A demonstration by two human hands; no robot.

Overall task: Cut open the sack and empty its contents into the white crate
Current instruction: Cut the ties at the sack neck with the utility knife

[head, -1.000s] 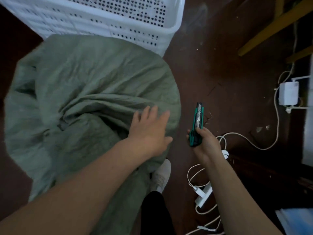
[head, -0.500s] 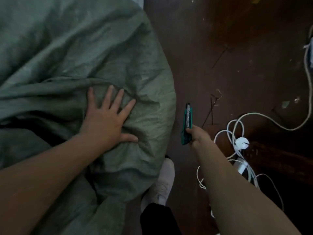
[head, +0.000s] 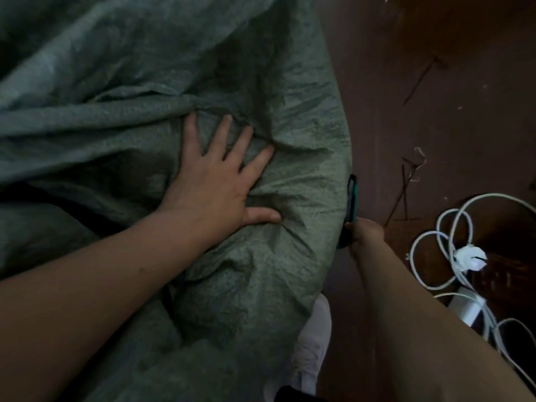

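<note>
Pressing one sack (head: 290, 134): left hand (head: 214, 184); right hand (head: 365, 233) gripping one knife (head: 350, 204).

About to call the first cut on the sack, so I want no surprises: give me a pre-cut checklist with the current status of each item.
1. Left hand flat on the sack, steadying it: ok.
2. Right hand grips the knife: ok.
3. Blade extended: cannot tell, the knife is edge-on and dark.
4. Left hand apart from the knife: ok.
5. White crate in position: cannot tell, out of view.
6. Foot away from the cut line: probably not ok, the white shoe sits at the sack's edge below the knife.
</note>
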